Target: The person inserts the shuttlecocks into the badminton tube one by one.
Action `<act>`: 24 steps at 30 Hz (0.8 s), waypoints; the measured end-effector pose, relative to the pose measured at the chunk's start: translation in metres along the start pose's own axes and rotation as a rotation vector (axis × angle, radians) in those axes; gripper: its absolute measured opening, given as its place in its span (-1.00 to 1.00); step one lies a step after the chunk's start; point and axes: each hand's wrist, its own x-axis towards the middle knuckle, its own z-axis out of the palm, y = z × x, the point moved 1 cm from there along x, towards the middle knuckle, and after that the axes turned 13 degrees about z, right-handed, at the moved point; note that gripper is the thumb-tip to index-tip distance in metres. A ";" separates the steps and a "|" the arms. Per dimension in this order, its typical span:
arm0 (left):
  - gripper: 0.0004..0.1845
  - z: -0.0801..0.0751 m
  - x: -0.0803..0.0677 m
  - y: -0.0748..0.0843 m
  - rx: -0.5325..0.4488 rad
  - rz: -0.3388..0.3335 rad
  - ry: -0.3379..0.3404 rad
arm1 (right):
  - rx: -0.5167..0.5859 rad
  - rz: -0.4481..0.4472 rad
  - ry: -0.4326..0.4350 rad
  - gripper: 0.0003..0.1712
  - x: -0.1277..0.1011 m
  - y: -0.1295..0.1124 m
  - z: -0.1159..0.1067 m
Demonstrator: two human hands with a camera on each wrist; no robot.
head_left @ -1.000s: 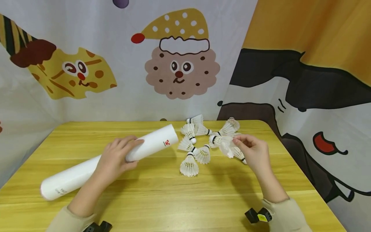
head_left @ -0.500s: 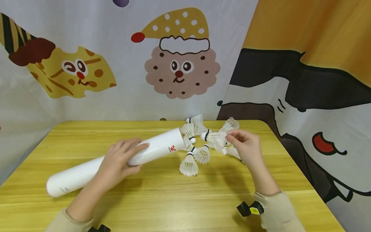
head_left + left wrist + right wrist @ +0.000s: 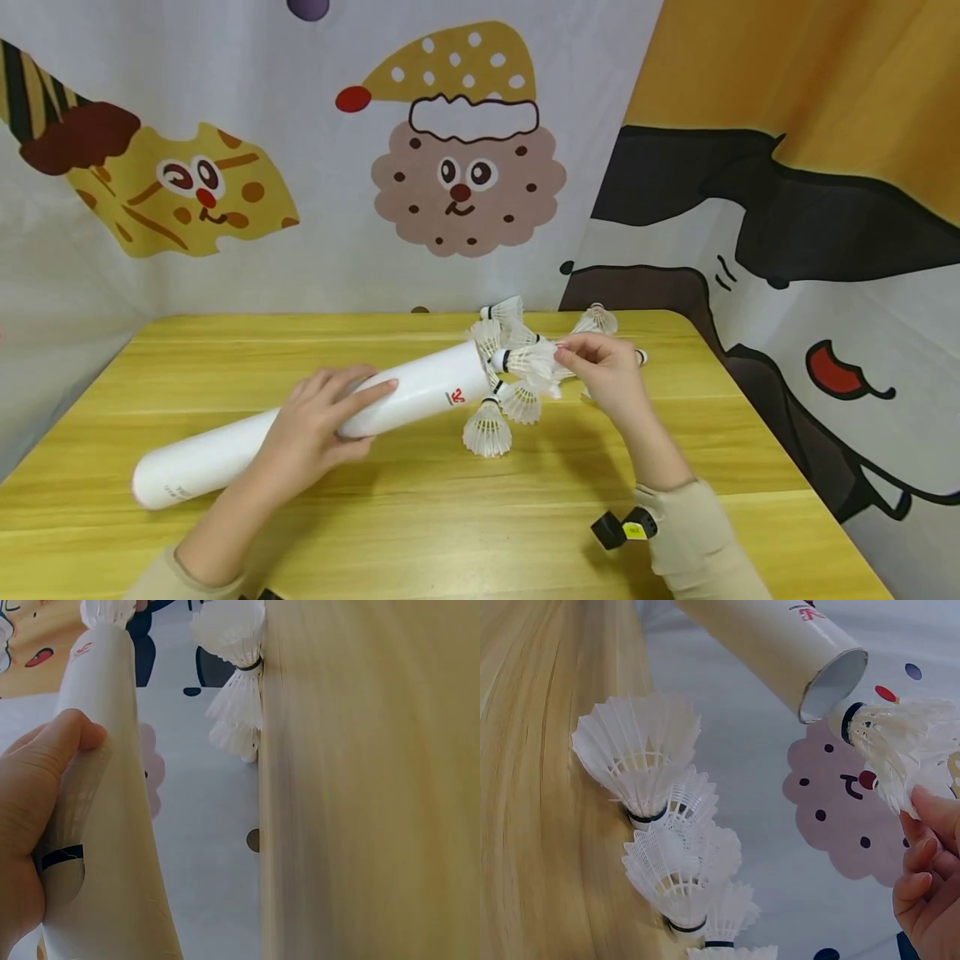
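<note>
Nearest the camera in the head view, my two sleeves enter from the lower edge of the frame, and a small black and yellow device sits at my right wrist. My left hand, left of centre, grips the white tube, fingers laid over its top and thumb under its near side; the left wrist view confirms the thumb wrapped around the tube wall. The tube slants from lower left to upper right across the middle of the frame, its near capped end low over the yellow wooden table and its far open end raised. My right hand, right of centre, pinches the feather skirt of one shuttlecock, cork end pointing left. The right wrist view shows that cork just beside the rim of the tube's open mouth, at the upper right of that frame; whether it touches the rim I cannot tell. Just below the mouth, loose shuttlecocks lie on the table at centre frame, several overlapping. Further back, more shuttlecocks lie near the table's far edge. Behind the table hangs a cartoon-printed backdrop, filling the upper half of the frame.
</note>
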 end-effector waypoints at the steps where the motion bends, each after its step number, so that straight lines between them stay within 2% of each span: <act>1: -0.35 0.000 0.000 0.001 -0.001 0.002 -0.001 | 0.002 -0.002 -0.007 -0.91 0.000 0.000 0.002; 8: -0.29 0.001 0.002 0.005 -0.012 0.006 -0.005 | 0.021 0.015 -0.068 -0.90 0.002 -0.001 0.014; 11: -0.33 0.001 0.002 0.006 -0.018 0.009 -0.001 | 0.024 0.031 -0.085 -0.91 0.002 -0.002 0.019; 17: -0.39 0.001 0.004 0.008 -0.017 0.015 0.011 | 0.034 0.027 -0.125 -0.92 -0.004 -0.018 0.029; 24: -0.40 0.002 0.004 0.009 -0.025 0.019 0.015 | 0.084 0.011 -0.165 -0.92 -0.002 -0.009 0.041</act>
